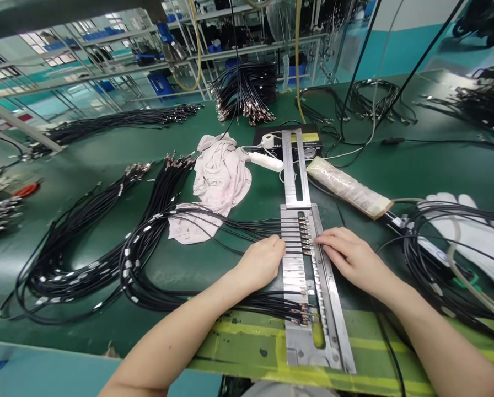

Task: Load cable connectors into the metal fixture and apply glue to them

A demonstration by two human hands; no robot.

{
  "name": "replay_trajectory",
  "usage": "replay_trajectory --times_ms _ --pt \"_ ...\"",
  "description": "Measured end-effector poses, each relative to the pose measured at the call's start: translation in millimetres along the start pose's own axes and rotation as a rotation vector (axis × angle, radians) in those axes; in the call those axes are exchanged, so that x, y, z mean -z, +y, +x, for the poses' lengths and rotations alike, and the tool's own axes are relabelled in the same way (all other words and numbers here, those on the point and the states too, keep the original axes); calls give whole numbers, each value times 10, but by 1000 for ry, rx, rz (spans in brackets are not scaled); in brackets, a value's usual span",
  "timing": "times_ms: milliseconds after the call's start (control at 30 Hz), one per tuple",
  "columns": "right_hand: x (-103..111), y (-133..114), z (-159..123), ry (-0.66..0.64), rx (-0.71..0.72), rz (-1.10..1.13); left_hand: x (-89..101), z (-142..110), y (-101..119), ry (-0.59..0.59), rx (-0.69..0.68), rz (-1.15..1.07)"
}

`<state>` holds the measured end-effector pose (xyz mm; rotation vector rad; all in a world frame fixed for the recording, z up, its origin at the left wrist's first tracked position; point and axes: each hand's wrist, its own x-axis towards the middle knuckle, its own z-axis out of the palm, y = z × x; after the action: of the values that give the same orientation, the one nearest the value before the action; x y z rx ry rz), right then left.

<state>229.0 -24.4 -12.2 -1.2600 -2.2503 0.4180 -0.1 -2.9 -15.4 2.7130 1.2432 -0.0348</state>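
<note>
At frame center, our green bench [106, 154] carries a jig [309, 286], black cables [106, 242], a rag [220, 182] and gloves [474, 231].

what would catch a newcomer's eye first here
First, the two bare hands at the centre: the left hand and right hand rest on a long metal fixture where black cable ends sit in a row of slots. Next, the big loops of black cables sprawling over the green table to the left. Behind them lies a crumpled pale cloth, and white gloves lie at far right.
</note>
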Motion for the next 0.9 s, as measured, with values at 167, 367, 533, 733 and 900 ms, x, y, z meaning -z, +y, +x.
replay_trajectory --times_ms 167,367,533,733,900 --pt "-155 -40 60 -77 179 -194 -64 -35 -27 78 -49 -47" --pt "-252 -66 45 -43 240 -318 -1 -159 -114 149 -173 79" --pt "-254 -95 71 -69 236 -326 35 -200 -110 178 -221 173" --pt "-242 -170 109 -123 232 -374 -9 -237 -20 155 -188 228" --pt "-244 -184 75 -132 218 -393 43 -269 14 119 -124 210"
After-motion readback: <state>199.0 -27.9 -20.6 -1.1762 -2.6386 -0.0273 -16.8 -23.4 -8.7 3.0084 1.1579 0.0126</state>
